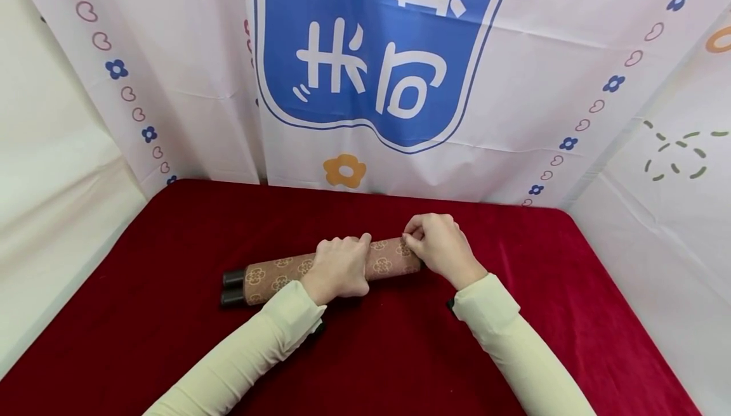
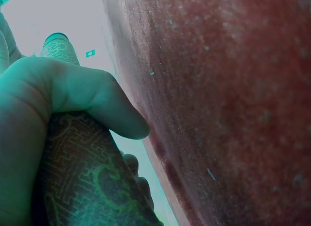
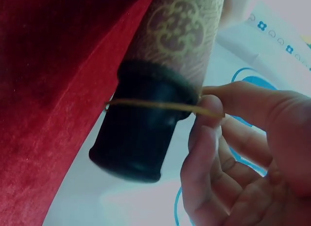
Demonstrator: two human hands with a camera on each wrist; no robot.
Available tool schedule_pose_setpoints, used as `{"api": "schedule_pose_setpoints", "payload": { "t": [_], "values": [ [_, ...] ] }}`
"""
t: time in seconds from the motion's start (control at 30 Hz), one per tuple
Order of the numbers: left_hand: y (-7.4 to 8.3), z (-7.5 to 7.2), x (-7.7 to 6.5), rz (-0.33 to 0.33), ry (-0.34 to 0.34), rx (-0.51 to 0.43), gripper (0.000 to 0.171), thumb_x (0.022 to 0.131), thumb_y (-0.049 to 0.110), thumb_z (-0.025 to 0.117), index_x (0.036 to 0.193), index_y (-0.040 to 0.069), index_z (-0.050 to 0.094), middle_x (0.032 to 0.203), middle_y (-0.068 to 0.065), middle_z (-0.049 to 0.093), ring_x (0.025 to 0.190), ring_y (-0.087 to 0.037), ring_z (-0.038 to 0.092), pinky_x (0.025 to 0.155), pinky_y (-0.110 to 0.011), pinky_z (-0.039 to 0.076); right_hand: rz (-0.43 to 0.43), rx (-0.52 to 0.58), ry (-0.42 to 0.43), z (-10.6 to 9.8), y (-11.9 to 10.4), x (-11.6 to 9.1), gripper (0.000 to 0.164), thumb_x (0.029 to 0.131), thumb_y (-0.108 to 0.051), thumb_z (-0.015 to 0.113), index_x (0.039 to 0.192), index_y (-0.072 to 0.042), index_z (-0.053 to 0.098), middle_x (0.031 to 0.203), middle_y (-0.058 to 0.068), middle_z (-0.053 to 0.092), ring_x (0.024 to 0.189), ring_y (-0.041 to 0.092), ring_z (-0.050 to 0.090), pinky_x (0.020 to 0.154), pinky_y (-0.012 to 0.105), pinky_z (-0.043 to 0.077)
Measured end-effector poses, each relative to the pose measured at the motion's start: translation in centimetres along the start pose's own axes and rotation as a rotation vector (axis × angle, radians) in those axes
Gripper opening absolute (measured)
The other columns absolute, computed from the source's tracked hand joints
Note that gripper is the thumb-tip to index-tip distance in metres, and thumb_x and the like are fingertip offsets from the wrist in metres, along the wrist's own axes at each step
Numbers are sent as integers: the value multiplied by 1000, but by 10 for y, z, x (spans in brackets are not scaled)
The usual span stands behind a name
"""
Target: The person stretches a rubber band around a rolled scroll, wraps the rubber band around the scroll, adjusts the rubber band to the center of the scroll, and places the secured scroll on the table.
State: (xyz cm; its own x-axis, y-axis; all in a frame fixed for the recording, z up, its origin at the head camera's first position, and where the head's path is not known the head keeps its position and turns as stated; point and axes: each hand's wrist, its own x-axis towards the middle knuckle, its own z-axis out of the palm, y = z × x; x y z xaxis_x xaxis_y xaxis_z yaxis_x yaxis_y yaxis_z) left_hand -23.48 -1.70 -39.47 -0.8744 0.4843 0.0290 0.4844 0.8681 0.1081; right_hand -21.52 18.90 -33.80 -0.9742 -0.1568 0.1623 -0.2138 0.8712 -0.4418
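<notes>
Rolled scroll, brown, flower-patterned: mid-table, lying roughly nine to three o'clock. Left hand: gripping its middle. Right hand: at the three o'clock end, pinching a thin yellow band stretched across a dark end knob. Step, as judged: working the band there; fitting or removal, the dim wrist view leaves unclear. Next move: needs steady scroll, even tension. Surface: red cloth. Room: white printed curtain, twelve o'clock.

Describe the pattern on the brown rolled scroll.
The brown rolled scroll bears yellowish flower-like outlines, clearest in the right wrist view.
</notes>
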Motion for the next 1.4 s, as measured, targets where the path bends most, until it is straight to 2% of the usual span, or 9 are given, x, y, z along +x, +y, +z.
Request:
{"api": "schedule_pose_setpoints", "payload": {
  "t": [0.23, 0.4, 0.53, 0.73, 0.93, 1.23, 1.4],
  "values": [
    [0, 0, 1, -9, 16, 5, 49, 68, 30, 81, 111, 15, 62, 82, -4, 69, 65, -29, 66, 54, -46, 50, -56, -46, 7, 5, -5, -10, 4, 92, -15, 81, 94, -11, 81, 77, -1, 76, 65, 9, 66, 60, 27, 55],
    [-2, -1, 3, -15, 15, 2, 47, 70, 30, 80, 111, 16, 63, 79, -2, 67, 65, -28, 66, 53, -46, 50, -62, -33, 27, 7, -5, -17, 6, 91, -14, 83, 96, -11, 81, 80, 1, 77, 66, 9, 67, 60, 27, 56],
    [-3, -3, 4, -30, 2, -4, 47, 71, 30, 78, 113, 16, 62, 80, -2, 67, 67, -29, 66, 53, -46, 50, -50, -20, 59, 7, -3, -22, 6, 91, -14, 82, 93, -11, 78, 82, 3, 78, 70, 12, 72, 63, 31, 59],
    [-6, -6, 5, -37, -14, -17, 56, 71, 28, 76, 123, 14, 63, 89, -5, 71, 73, -32, 69, 54, -46, 50, -25, 14, 84, 4, 3, -31, 5, 91, -13, 81, 93, -11, 76, 81, 0, 78, 71, 10, 72, 66, 33, 59],
    [-8, -7, 5, -42, -11, -23, 51, 71, 28, 75, 118, 14, 63, 85, -4, 69, 70, -30, 68, 54, -47, 50, 13, 76, 73, 4, 8, -37, 8, 90, -9, 80, 96, -8, 75, 85, 2, 79, 76, 12, 75, 70, 32, 62],
    [-11, -13, 6, -57, -27, -43, 63, 73, 27, 75, 132, 12, 62, 82, -3, 66, 62, -26, 61, 51, -43, 48, 46, 156, 78, 7, 15, -42, 11, 88, -6, 79, 96, -10, 72, 88, 1, 77, 79, 11, 75, 73, 30, 62],
    [-14, -16, 5, -54, -4, -70, 55, 71, 25, 73, 124, 14, 63, 79, -3, 65, 64, -26, 62, 52, -44, 48, 46, 151, 80, 10, 17, -44, 12, 88, -7, 80, 94, -13, 72, 88, -2, 76, 79, 9, 74, 74, 30, 61]
  ]
}}
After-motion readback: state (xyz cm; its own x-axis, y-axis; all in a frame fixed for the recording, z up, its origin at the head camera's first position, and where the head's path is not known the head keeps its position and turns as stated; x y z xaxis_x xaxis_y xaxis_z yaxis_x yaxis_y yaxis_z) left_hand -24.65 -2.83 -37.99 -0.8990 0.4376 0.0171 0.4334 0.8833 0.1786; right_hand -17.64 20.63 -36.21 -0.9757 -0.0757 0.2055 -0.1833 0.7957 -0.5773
